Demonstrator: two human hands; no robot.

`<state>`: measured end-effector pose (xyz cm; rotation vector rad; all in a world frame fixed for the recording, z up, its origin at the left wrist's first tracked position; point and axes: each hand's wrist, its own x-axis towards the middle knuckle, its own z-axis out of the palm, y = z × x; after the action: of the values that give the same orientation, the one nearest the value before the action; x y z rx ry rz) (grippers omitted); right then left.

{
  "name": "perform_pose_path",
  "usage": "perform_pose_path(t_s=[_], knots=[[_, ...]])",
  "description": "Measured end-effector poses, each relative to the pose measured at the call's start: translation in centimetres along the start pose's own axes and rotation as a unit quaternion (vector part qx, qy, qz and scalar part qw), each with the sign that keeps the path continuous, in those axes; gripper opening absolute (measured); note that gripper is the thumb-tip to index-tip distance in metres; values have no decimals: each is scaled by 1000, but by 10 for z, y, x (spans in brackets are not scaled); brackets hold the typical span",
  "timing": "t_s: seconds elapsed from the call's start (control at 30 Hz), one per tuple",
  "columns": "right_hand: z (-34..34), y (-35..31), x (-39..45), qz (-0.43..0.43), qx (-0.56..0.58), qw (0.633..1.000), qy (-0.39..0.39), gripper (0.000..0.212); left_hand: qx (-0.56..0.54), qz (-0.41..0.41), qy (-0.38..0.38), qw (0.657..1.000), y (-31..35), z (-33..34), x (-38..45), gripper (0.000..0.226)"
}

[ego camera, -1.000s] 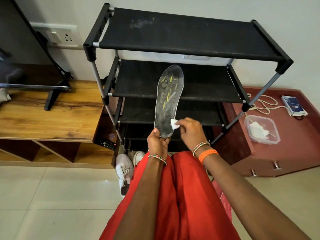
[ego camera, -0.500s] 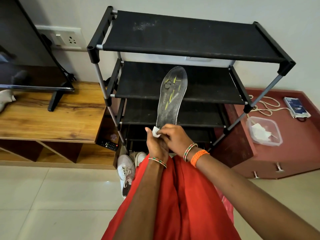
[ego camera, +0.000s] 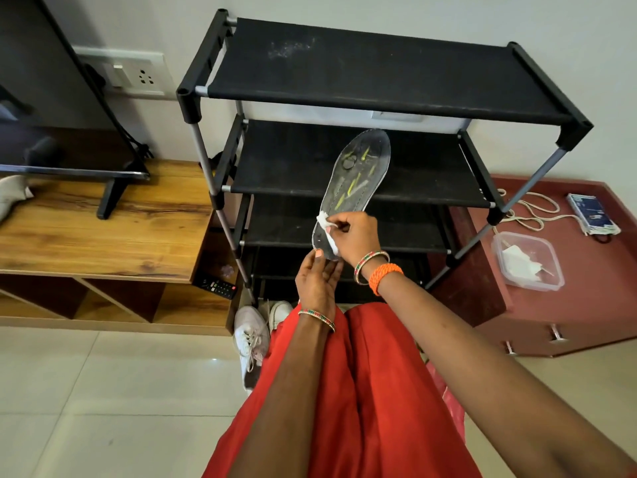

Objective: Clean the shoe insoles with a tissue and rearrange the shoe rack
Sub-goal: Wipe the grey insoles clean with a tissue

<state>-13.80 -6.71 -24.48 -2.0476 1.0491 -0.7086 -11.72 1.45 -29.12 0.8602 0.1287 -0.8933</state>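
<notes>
No text, label or number can be read anywhere here. The blue packet (ego camera: 593, 213) on the red cabinet (ego camera: 565, 305) carries print, but it is too small and blurred to make out. The remote control (ego camera: 219, 286) in the wooden desk's (ego camera: 103, 236) open shelf shows coloured buttons with no legible marking. The insole (ego camera: 355, 181) bears yellow-green streaks and a round mark, none of them letters. The white sneaker (ego camera: 251, 339) shows no brand.
</notes>
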Motion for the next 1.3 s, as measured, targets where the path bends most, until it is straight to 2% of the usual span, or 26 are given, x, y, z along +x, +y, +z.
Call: perform_pose_path(t_s=[0.13, 0.33, 0.5, 0.6, 0.67, 0.7, 0.8, 0.83, 0.93, 1.03, 1.1, 1.17, 1.3], knots=[[-4, -3, 8, -7, -44, 997, -56, 16, 18, 11, -15, 1000, 1, 2, 6, 10], [-6, 1, -14, -149, -89, 973, -152, 30, -21, 5, -30, 999, 10, 6, 9, 16], [-18, 3, -28, -295, -198, 919, -169, 19, 36, 9, -47, 998, 8, 2, 0, 9], [-15, 3, -28, -297, -180, 923, -165, 40, 31, 18, -6, 999, 5, 4, -1, 15], [-14, -1, -30, -296, -167, 923, -177, 45, 29, 45, 31, 998, 5, 2, 0, 25], [-14, -3, -31, -307, -169, 920, -178, 45, 33, 64, 38, 997, 6, -1, -1, 27], [-20, -10, -32, -374, -194, 895, -148, 34, 57, 123, 36, 990, 11, -7, -9, 14], [-22, -9, -31, -392, -200, 888, -132, 31, 43, 129, 43, 990, 11, -11, -11, 18], [-27, 1, -27, -372, -206, 900, -98, 31, -51, 65, 32, 996, 18, -20, -19, 25], [-19, 11, -36, -322, -179, 925, -90, 36, -75, -37, -1, 997, 21, -20, -23, 24], [-8, 16, -50, -345, -174, 915, -114, 35, -90, -75, 1, 993, 21, -20, -22, 23], [0, 21, -57, -383, -163, 899, -132, 31, -107, -94, 1, 990, 22, -18, -22, 33], [-6, 24, -42, -410, -182, 883, -138, 32, -116, -88, -22, 989, 24, -19, -22, 43]])
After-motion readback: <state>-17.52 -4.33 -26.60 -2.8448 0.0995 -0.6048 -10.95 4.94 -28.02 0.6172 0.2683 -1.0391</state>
